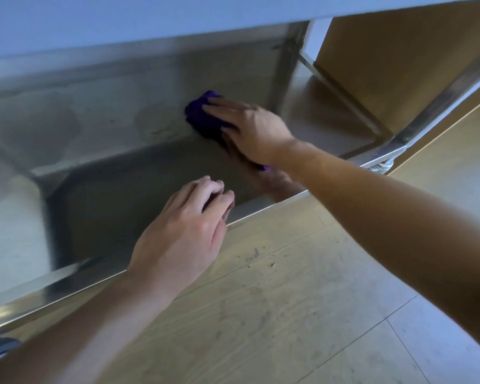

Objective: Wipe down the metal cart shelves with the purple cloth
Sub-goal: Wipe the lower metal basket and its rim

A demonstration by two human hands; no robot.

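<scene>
Purple cloth [203, 119] mostly hidden under right hand [251, 133], deep on lower cart shelf [128, 195] | right grip flat, fingers straight, presses cloth | left hand [185, 231] loosely curled, empty, above front rim [263, 207] | shelf back blurred

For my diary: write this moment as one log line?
step: wiping metal cart shelf | right hand: flat on purple cloth | left hand: empty, near front rim

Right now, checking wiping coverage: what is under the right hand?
The purple cloth lies under the right hand, pressed against the metal cart. Its edges show past the fingertips; its middle and the metal beneath are covered.
</scene>
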